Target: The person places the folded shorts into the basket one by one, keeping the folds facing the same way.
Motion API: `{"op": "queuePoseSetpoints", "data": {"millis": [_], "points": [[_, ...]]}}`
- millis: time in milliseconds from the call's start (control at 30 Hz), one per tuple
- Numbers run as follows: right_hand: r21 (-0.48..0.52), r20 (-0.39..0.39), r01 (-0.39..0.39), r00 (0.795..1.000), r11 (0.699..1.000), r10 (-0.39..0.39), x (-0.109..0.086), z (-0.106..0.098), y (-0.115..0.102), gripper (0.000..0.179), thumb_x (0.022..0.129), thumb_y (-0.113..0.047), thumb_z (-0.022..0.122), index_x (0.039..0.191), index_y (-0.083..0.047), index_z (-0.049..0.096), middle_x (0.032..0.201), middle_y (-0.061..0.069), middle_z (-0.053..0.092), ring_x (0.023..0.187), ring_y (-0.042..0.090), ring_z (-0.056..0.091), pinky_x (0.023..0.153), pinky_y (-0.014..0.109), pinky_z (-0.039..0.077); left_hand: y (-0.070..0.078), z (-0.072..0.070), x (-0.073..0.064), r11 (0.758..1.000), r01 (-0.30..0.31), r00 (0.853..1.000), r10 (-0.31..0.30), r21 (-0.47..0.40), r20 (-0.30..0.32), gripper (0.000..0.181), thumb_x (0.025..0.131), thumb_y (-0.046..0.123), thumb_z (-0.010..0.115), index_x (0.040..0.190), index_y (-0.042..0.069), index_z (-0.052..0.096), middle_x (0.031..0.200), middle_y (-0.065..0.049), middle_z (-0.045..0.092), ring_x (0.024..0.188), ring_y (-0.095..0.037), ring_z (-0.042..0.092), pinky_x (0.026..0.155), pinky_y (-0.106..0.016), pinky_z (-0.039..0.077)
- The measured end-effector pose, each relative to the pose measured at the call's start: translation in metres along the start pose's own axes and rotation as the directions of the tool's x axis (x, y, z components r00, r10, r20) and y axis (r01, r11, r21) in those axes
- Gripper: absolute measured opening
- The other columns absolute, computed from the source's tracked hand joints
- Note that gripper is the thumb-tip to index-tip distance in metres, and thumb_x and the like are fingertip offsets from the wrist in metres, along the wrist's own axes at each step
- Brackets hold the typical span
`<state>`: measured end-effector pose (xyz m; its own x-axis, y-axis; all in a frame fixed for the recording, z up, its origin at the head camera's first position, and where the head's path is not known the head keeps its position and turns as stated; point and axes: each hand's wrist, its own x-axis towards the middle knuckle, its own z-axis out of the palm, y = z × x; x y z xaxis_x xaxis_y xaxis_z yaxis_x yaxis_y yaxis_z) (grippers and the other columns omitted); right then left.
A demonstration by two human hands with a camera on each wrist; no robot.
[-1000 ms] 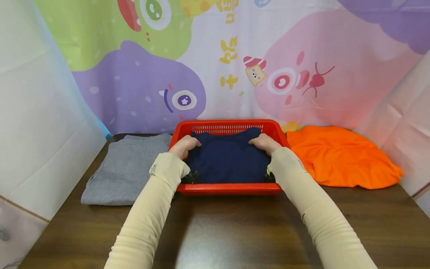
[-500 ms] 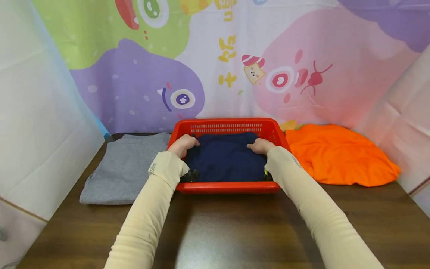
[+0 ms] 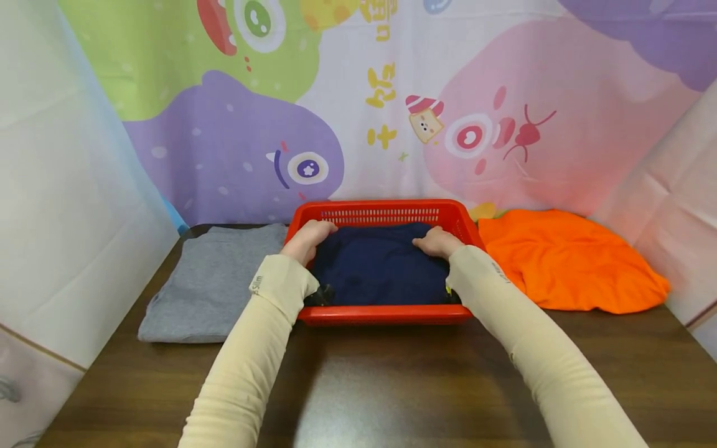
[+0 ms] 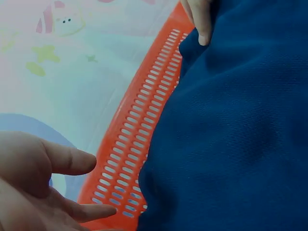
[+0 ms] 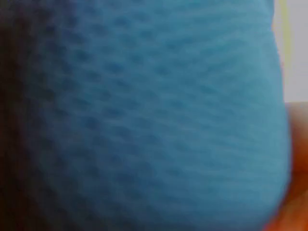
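A navy garment (image 3: 381, 264) of textured fabric lies spread inside the red plastic basket (image 3: 386, 314). At its left far corner is my left hand (image 3: 308, 241); the left wrist view shows its fingers (image 4: 74, 161) extended and apart, over the basket's slotted wall and off the cloth. My right hand (image 3: 439, 242) pinches the garment's right far corner, thumb on top. From the left wrist camera, a finger of that hand presses at the cloth's edge. Blurred blue fabric (image 5: 159, 115) fills most of the right wrist view and hides most of the hand.
A folded grey garment (image 3: 213, 286) lies left of the basket on the brown wooden table (image 3: 381, 386). To the right spreads an orange garment (image 3: 571, 264). Behind them hangs a cartoon-printed curtain (image 3: 381, 168), with pale panels at both sides.
The garment's raised far corners have come down into the basket. My left hand has let go of its corner and its fingers have straightened; the right hand has shifted slightly left.
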<state>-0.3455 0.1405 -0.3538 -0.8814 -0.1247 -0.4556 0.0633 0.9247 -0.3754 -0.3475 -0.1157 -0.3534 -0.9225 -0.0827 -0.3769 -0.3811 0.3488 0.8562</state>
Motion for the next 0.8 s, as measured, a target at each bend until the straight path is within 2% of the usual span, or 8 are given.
{"op": "queuePoseSetpoints", "data": {"millis": [67, 167, 267, 367, 467, 567, 633, 800], "points": [[0.010, 0.011, -0.009, 1.000, 1.000, 0.009, -0.003, -0.002, -0.002, 0.075, 0.096, -0.036, 0.034, 0.138, 0.016, 0.002, 0.147, 0.028, 0.010, 0.132, 0.040, 0.023, 0.109, 0.047, 0.020, 0.011, 0.000, -0.022, 1.000, 0.019, 1.000, -0.019, -0.025, -0.007, 0.010, 0.087, 0.011, 0.045, 0.089, 0.001, 0.048, 0.097, -0.005, 0.040, 0.102, -0.025, 0.039, 0.096, -0.035, 0.034], [0.046, 0.020, -0.021, 1.000, 0.999, 0.020, -0.006, -0.007, -0.005, 0.076, 0.095, -0.035, 0.037, 0.137, 0.016, 0.001, 0.147, 0.027, 0.010, 0.132, 0.038, 0.023, 0.109, 0.046, 0.021, 0.015, -0.001, -0.028, 0.999, 0.008, 1.000, -0.009, -0.036, -0.011, 0.008, 0.087, 0.011, 0.044, 0.082, 0.004, 0.043, 0.093, -0.006, 0.037, 0.101, -0.026, 0.038, 0.093, -0.034, 0.033], [0.070, 0.013, -0.031, 0.999, 0.997, 0.030, -0.012, -0.015, -0.008, 0.074, 0.095, -0.033, 0.039, 0.137, 0.016, 0.003, 0.145, 0.028, 0.014, 0.129, 0.038, 0.027, 0.107, 0.046, 0.025, 0.022, -0.003, -0.033, 0.999, 0.015, 1.000, -0.015, -0.036, -0.003, 0.018, 0.088, 0.012, 0.043, 0.100, 0.000, 0.049, 0.109, -0.011, 0.044, 0.108, -0.028, 0.038, 0.096, -0.036, 0.032], [0.074, -0.019, -0.019, 1.000, 0.997, 0.021, -0.019, -0.023, -0.010, 0.068, 0.095, -0.032, 0.040, 0.136, 0.014, 0.013, 0.141, 0.027, 0.023, 0.124, 0.037, 0.034, 0.105, 0.046, 0.030, 0.030, -0.005, -0.039, 0.999, 0.019, 1.000, -0.019, -0.036, 0.005, 0.034, 0.090, 0.015, 0.043, 0.121, 0.000, 0.045, 0.125, -0.010, 0.040, 0.117, -0.029, 0.036, 0.102, -0.040, 0.029], [0.072, -0.059, 0.011, 0.998, 0.997, -0.007, -0.027, -0.031, -0.012, 0.056, 0.094, -0.031, 0.041, 0.129, 0.012, 0.031, 0.117, 0.023, 0.043, 0.104, 0.031, 0.047, 0.094, 0.041, 0.040, 0.036, -0.007, -0.045, 1.000, 0.008, 1.000, -0.008, -0.010, 0.014, 0.039, 0.091, 0.019, 0.043, 0.127, 0.003, 0.042, 0.126, -0.007, 0.037, 0.118, -0.029, 0.034, 0.104, -0.041, 0.028], [0.104, -0.075, 0.043, 0.997, 0.994, -0.035, -0.035, -0.037, -0.013, 0.046, 0.095, -0.030, 0.041, 0.121, 0.008, 0.039, 0.091, 0.014, 0.045, 0.075, 0.022, 0.049, 0.079, 0.035, 0.046, 0.040, -0.008, -0.051, 1.000, -0.008, 1.000, 0.008, 0.001, 0.026, 0.041, 0.092, 0.021, 0.044, 0.129, 0.005, 0.041, 0.125, -0.005, 0.037, 0.116, -0.027, 0.035, 0.102, -0.041, 0.029], [0.135, -0.076, 0.057, 0.996, 0.989, -0.047, -0.041, -0.040, -0.014, 0.041, 0.095, -0.030, 0.041, 0.116, 0.006, 0.040, 0.085, 0.010, 0.041, 0.069, 0.020, 0.049, 0.075, 0.032, 0.047, 0.042, -0.006, -0.056, 1.000, -0.020, 0.999, 0.020, -0.001, 0.033, 0.042, 0.092, 0.022, 0.044, 0.130, 0.006, 0.041, 0.130, -0.006, 0.037, 0.118, -0.027, 0.035, 0.103, -0.041, 0.028], [0.208, -0.073, 0.084, 0.995, 0.974, -0.070, -0.057, -0.041, -0.012, 0.029, 0.095, -0.028, 0.041, 0.098, 0.001, 0.040, 0.088, 0.010, 0.043, 0.094, 0.032, 0.058, 0.083, 0.036, 0.048, 0.046, 0.003, -0.071, 0.999, -0.044, 0.996, 0.044, -0.006, 0.072, 0.046, 0.093, 0.022, 0.045, 0.136, 0.008, 0.038, 0.144, -0.005, 0.031, 0.131, -0.026, 0.030, 0.107, -0.041, 0.025]]}}
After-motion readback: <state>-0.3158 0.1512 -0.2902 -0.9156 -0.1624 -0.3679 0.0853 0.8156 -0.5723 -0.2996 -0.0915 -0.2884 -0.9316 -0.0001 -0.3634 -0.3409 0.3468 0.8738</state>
